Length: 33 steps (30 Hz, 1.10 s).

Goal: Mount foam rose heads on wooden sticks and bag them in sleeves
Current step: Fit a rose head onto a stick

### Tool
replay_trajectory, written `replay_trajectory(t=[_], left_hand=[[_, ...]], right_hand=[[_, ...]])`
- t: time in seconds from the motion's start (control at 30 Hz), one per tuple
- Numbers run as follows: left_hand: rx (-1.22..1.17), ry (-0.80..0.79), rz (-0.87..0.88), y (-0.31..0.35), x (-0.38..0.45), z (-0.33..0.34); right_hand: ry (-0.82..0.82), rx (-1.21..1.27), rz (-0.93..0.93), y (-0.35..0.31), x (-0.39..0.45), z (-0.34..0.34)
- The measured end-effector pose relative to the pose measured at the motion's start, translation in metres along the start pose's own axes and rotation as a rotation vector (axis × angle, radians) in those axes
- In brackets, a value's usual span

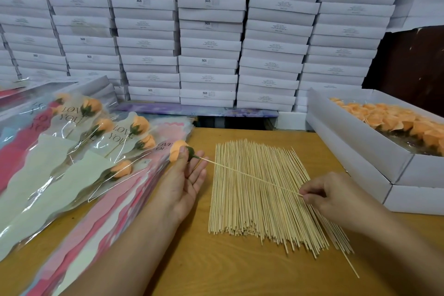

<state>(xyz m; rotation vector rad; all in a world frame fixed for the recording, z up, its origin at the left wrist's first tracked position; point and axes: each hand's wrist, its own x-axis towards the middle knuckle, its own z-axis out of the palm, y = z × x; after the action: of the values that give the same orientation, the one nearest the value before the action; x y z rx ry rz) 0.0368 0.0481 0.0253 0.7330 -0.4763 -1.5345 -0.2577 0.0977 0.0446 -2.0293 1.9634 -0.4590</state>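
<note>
pinching stick [252, 176] end, right hand [329, 196]; left hand [186, 176] thumb on rose head [177, 150].

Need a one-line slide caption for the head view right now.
Left hand holds an orange foam rose head while right hand pinches its wooden stick above the stick pile.

Single head-worn view, forward and down, close over the wooden table [216, 271].
</note>
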Motion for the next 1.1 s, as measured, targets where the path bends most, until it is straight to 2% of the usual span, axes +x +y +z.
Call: replay_trajectory(t=[1.1], left_hand=[[-0.033,0.023,-0.019,0.0008,-0.0030,0.0012]], right_hand=[[0.017,0.015,-0.018,0.0046,0.0033,0.0045]])
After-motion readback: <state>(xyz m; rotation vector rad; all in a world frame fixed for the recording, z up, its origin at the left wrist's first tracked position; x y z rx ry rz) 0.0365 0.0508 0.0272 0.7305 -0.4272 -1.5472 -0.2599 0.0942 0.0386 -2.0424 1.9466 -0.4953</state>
